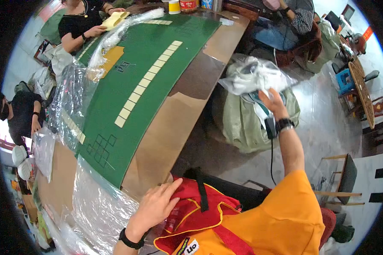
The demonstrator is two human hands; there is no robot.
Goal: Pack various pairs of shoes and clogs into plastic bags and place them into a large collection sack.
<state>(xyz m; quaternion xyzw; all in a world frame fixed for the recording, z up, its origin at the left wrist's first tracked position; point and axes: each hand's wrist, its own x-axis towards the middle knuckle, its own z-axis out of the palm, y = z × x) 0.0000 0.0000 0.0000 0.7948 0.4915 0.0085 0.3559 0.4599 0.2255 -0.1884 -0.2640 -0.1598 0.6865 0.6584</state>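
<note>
Right hand (273,103) reaches out past the bench's right edge, fingers closed on a clear plastic bag (254,75) with something white inside, held up over an open green sack (242,123) on the floor, likely lifted from it. Left hand (155,207) lies flat, fingers spread and holding nothing, on a red apron (195,208) at the bench's near edge. Green mat (149,59) and loose plastic sheets (100,204) cover the bench (166,136); other people work at its far end

A brown table (174,123) carries a green mat (144,72) and clear plastic sheets (98,204).
</note>
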